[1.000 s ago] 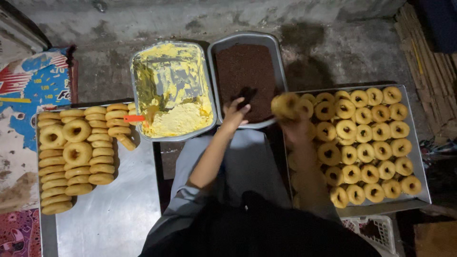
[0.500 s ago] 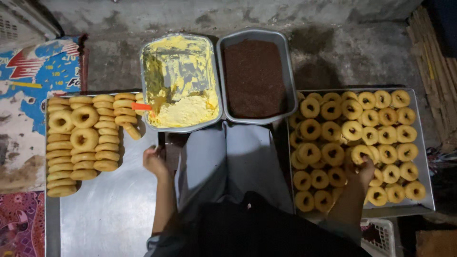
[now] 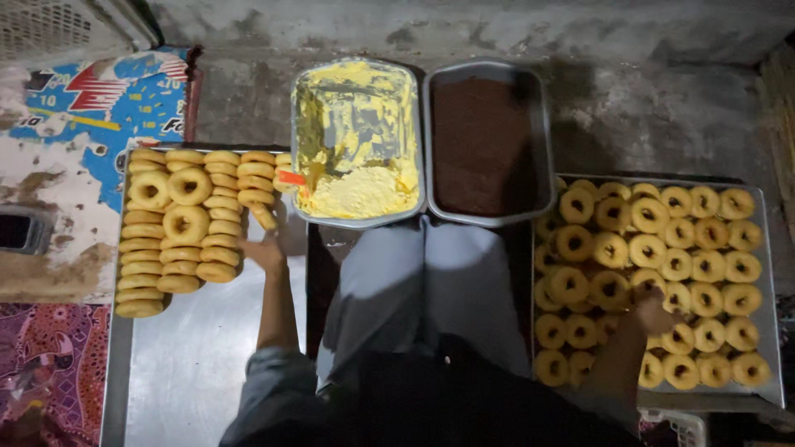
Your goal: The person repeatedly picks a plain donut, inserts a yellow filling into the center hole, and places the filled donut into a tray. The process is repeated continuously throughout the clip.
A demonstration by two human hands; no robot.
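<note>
Beyond the fingers (image 3: 263,245) of my left hand (image 3: 267,252) stood the stacked rows of doughnuts (image 3: 186,225), blocking the way ahead and outward. Behind them, toward me, the bare left tray (image 3: 190,372) lay open. Inward, the tub of yellow cream (image 3: 356,141) closed that side. Around my right hand (image 3: 650,310), ring doughnuts (image 3: 687,257) crowded every side of the right tray (image 3: 774,331).

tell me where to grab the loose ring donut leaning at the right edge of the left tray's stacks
Pinch the ring donut across its rim, thumb on one flat face and fingers on the other, coming from the bare tray side on its right, where the left hand already is. It leans on edge against the stacked donuts, so its left face is blocked. The hole probably offers a second purchase.
</note>
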